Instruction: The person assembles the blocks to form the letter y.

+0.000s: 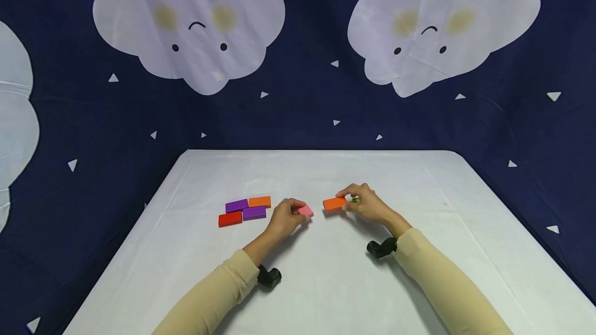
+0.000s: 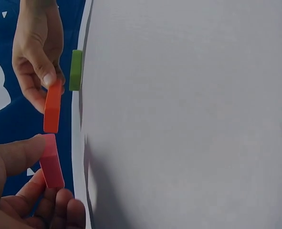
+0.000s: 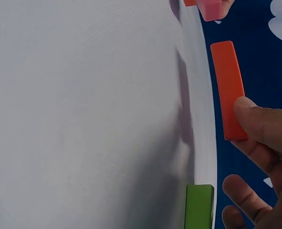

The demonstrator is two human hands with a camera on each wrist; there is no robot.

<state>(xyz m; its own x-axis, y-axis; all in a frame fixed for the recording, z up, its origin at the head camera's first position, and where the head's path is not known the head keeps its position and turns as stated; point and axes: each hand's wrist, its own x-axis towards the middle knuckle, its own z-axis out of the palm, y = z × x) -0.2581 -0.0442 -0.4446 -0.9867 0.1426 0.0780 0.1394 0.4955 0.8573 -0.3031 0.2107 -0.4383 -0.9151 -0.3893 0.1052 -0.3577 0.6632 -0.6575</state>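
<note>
My left hand [image 1: 285,218] pinches a pink block [image 2: 51,161] between thumb and fingers, above the white table. Opposite it, my right hand [image 1: 370,204] grips an orange block [image 3: 228,90] by one end, its other end pointing towards the pink one. In the left wrist view the two blocks are close, end to end, with a narrow gap. A green block [image 3: 199,206] lies on the table by the right hand, mostly hidden behind it in the head view.
Left of my left hand, several blocks lie grouped in two rows: a purple block [image 1: 236,205] and an orange one [image 1: 259,201] behind, a red block [image 1: 230,219] and another purple one [image 1: 254,213] in front. A dark blue cloud-patterned cloth [image 1: 307,107] hangs behind the white table [image 1: 326,283].
</note>
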